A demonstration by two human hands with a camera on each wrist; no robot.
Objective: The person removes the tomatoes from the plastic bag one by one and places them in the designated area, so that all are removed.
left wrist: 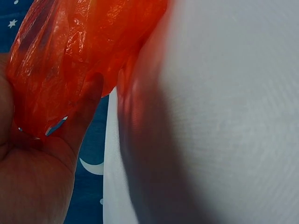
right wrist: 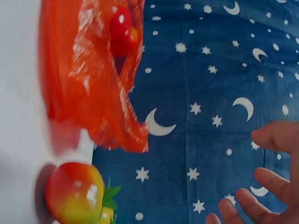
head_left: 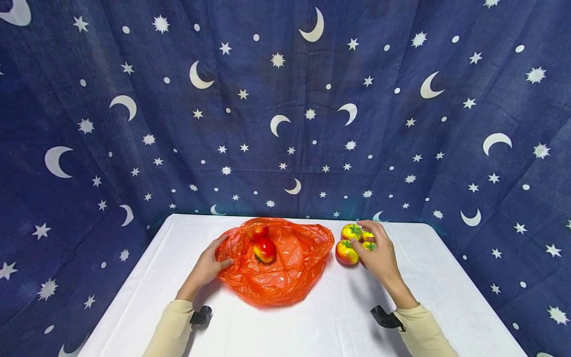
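Note:
A thin red plastic bag (head_left: pixel 285 285) lies spread with its mouth up on the table. Inside it sit two red-and-yellow tomatoes, the front one (head_left: pixel 265 250) in plain sight and the other (head_left: pixel 258 233) partly behind it. My left hand (head_left: pixel 206 266) holds the bag's left side, its thumb (left wrist: pixel 88 105) lying against the film in the left wrist view. To the right of the bag, several more tomatoes (head_left: pixel 346 253) with green leafy tops stand in a cluster. Over them hovers my right hand (head_left: pixel 379 255), fingers spread and apart from the fruit in the right wrist view, partly hiding the right-hand ones.
A white cloth covers the table (head_left: pixel 330 322), whose far edge meets a dark blue curtain (head_left: pixel 250 129) printed with moons and stars. Black straps (head_left: pixel 385 317) sit at both wrists, beside the cream sleeves (head_left: pixel 421 327).

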